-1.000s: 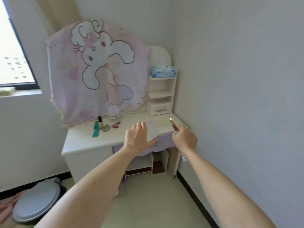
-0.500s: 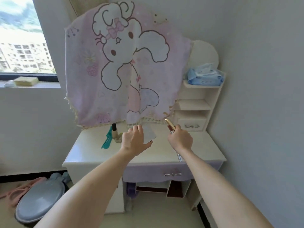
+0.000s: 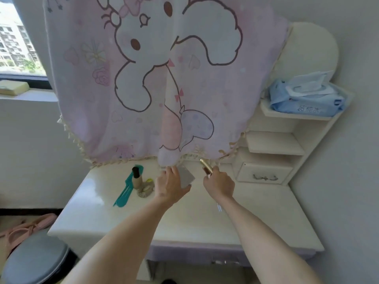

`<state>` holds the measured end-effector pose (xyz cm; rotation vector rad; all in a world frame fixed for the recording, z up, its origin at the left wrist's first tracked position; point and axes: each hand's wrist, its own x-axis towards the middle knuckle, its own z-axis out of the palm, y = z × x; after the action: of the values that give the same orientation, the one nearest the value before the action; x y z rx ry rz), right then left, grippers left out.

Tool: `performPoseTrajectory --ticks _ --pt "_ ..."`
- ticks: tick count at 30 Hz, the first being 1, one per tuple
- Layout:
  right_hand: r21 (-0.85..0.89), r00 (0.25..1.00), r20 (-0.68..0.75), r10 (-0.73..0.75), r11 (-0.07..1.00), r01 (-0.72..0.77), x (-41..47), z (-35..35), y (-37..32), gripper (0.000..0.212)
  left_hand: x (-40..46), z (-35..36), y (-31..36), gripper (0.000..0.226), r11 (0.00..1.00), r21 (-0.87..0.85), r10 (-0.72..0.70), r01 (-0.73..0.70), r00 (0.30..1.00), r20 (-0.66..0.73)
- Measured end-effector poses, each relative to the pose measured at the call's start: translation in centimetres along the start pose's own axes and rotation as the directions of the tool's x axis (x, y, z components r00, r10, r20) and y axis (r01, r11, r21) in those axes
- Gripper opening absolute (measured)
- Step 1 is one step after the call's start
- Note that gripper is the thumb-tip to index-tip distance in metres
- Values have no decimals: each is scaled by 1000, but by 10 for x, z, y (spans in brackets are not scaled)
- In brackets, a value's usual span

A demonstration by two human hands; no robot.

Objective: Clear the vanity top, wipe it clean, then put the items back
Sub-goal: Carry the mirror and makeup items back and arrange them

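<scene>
Over the middle of the desk (image 3: 256, 218), both hands are carrying small things. The left hand (image 3: 171, 187) pinches a flat grey card-like piece (image 3: 185, 177), thumb under its near edge and fingers (image 3: 170, 171) laid along its left side. It looks thin, stiff and light, probably smooth enough to slip, so the edges are the sensible place to hold it. The right hand (image 3: 219, 184) is curled around a slim gold tube (image 3: 206, 166), whose far end sticks up past the knuckles; a pale thin piece (image 3: 219, 207) shows below the wrist, and I cannot tell what it is. The tube looks hard and light and could roll if laid down, so a grip round its middle suits it.

To the left, three items stay on the desk: one teal comb (image 3: 125, 191), flat and stiff; one small bottle with a black cap (image 3: 137, 178), upright and easily tipped; and one beige round item with a yellow spot (image 3: 146, 188), touching the bottle's base. It is too small to identify.

Behind them hangs one pink cartoon cloth (image 3: 164, 78), its fringe just above the far edge. At the right stands a white shelf unit (image 3: 274, 143) with one small drawer (image 3: 264, 174) and one blue pack of wipes (image 3: 305, 99) on top. One grey stool (image 3: 34, 263) is at the near left on the floor.
</scene>
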<state>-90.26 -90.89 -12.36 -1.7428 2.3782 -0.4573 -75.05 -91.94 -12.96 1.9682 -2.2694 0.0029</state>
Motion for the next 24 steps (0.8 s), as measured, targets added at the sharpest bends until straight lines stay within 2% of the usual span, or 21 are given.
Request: performPoseTrajectory --ticks 5,11,14,17,20,22,24 --pt "-50 995 78 67 997 -63 59 39 6 29 63 43 12 75 997 -51 -48 54 991 126" --pt "-69 967 203 150 988 -139 91 89 14 31 92 92 15 68 982 -117 -109 150 948 298" --pt "-91 955 247 161 986 -143 98 114 20 30 96 110 18 63 982 -117 -107 150 943 314" --pt "-123 944 288 163 984 -133 102 132 27 29 102 122 21 67 980 -126 -101 153 932 348" --pt "-114 945 295 144 987 -114 103 147 35 29 103 133 25 65 985 -97 -103 145 933 344" --pt "-118 963 238 124 988 -98 104 153 38 30 104 145 28 60 985 -89 -113 150 938 328" --pt "-133 982 184 40 991 -16 105 161 41 39 107 150 30 60 983 -79 -131 165 935 329"
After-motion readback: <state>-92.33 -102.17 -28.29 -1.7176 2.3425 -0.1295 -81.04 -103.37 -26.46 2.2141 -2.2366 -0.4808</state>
